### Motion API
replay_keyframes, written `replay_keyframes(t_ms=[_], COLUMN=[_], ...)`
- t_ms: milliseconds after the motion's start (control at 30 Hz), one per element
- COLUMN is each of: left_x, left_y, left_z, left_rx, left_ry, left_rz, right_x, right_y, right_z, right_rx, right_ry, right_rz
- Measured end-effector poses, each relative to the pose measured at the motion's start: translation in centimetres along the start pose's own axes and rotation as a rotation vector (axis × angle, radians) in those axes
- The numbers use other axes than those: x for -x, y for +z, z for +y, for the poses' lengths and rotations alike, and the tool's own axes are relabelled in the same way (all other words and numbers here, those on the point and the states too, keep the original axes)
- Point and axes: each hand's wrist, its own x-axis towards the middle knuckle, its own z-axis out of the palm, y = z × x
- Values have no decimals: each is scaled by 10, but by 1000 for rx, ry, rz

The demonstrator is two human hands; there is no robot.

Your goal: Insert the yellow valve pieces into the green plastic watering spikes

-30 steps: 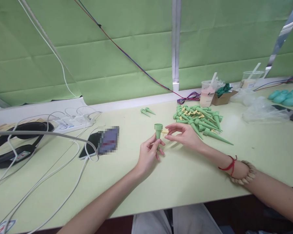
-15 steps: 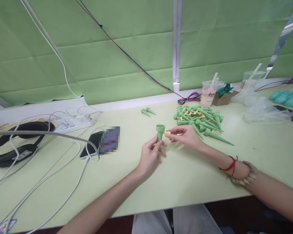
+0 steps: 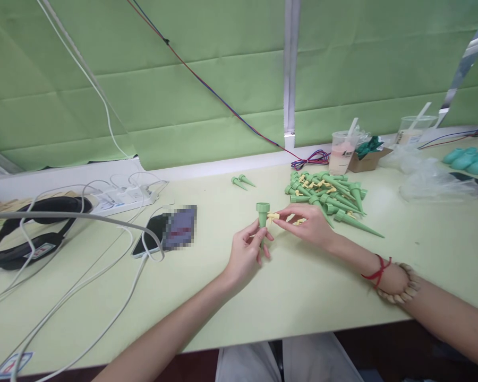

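Upright in my left hand (image 3: 247,248) is a green plastic watering spike (image 3: 262,211), its wide ribbed cap on top and its lower part hidden by my fingers. My right hand (image 3: 308,225) pinches a small yellow valve (image 3: 273,216) at the spike's side, just below the cap. The valve meets the spike's wall; how deep it sits I cannot tell. Behind my right hand lies a heap of green spikes (image 3: 336,197), several with yellow valves among them. Two more spikes (image 3: 242,181) lie apart, farther back on the table.
A phone (image 3: 151,236) and loose white cables (image 3: 74,284) lie on the left, with a black headset (image 3: 43,244) and a power strip (image 3: 121,199). Drink cups (image 3: 342,154), a small cardboard box (image 3: 368,161) and plastic bags (image 3: 426,178) stand or lie at the back right.
The whole view has shifted slightly. Both hands keep nearly the same place on the spike and the valve, with the right fingers turned a little.
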Motion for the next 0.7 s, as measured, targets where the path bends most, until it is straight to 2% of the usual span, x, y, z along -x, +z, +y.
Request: replay_keyframes(t_ms=[400,500,633,700], left_x=[-1,-1,-1,-2], left_y=[0,-2,-1,-1], left_z=[4,4,3,2], left_rx=[-39,-60,-55,-37], left_ry=[-11,2,-13,-30], left_rz=[0,7,-9,-6], right_x=[1,2,3,2], right_y=[-5,-3,-1,-1], right_z=[0,-1,-3,-4], right_rx=[246,237,152,200], right_ry=[-155,-123,3,13], right_rz=[-155,-193,-249,-245])
